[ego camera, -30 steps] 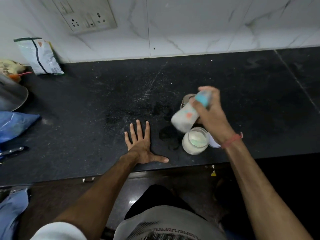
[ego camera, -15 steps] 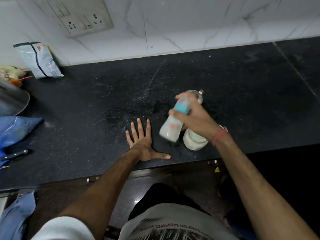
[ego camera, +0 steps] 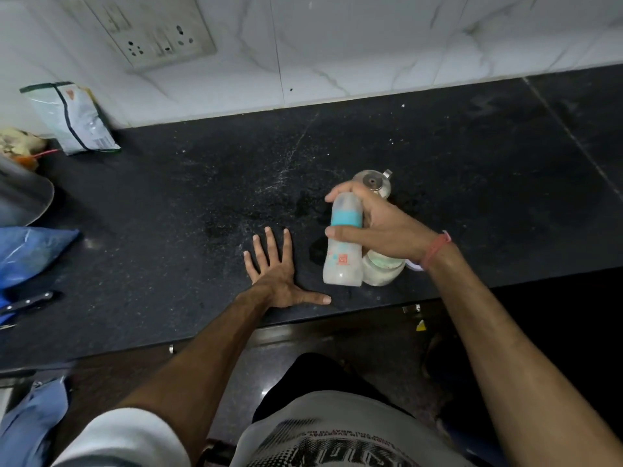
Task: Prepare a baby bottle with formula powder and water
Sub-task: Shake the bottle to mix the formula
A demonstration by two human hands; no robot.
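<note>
My right hand grips a baby bottle with a teal collar and clear cap, holding it near upright just above or on the black counter. The bottle's lower part looks milky white. Right beside it stands a glass jar of white formula powder, partly hidden under my right wrist. Behind my right hand sits a steel water jug with a lid. My left hand rests flat on the counter, fingers spread, left of the bottle and holding nothing.
A foil packet leans on the tiled wall at the back left, under a socket panel. A steel vessel, a blue bag and a knife lie at the left edge. The counter's front edge runs just below my left hand.
My right hand has swung the bottle from tilted in the air down to near upright beside the powder jar. My left hand has stayed flat on the counter.
</note>
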